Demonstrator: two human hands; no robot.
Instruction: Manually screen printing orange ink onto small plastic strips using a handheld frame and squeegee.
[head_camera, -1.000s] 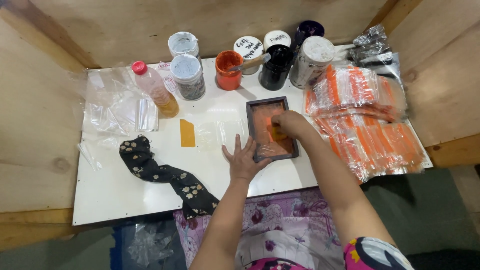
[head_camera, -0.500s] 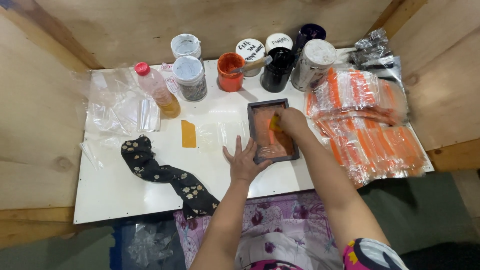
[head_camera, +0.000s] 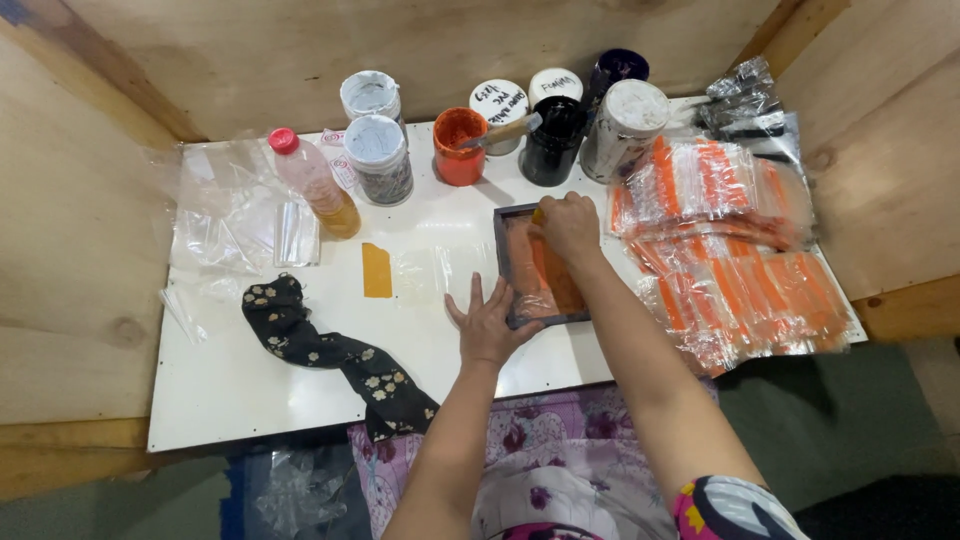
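We see our right hand (head_camera: 568, 226) closed around a small yellow-tipped tool (head_camera: 538, 214), of which only the end shows past the knuckles, pressed down at the far end of a dark rectangular screen frame (head_camera: 540, 262) smeared with orange ink. Our left hand (head_camera: 487, 323) lies flat with fingers spread wide, holding nothing, its fingertips resting against the near left corner of that frame. The frame sits on the white tabletop (head_camera: 250, 380), directly under the right hand and just beyond the left.

Just left of the left hand lies a clear plastic bag (head_camera: 432, 272), and beside it a small orange rectangular card (head_camera: 376, 270). Farther left, a black floral cloth (head_camera: 330, 355) trails toward the near edge of the tabletop. Well to the left of both hands there is a loose heap of clear plastic sheets (head_camera: 225, 205), with a red-capped bottle of amber liquid (head_camera: 315, 185) standing at its edge.

Beyond the right hand stands a row of pots: an orange ink pot (head_camera: 458, 148) with a stick resting in it, a black pot (head_camera: 552, 140), and several white-lidded jars (head_camera: 378, 158). To the right of the right hand, touching its wrist side, we have stacked bundles of orange-printed plastic bags (head_camera: 735, 250).
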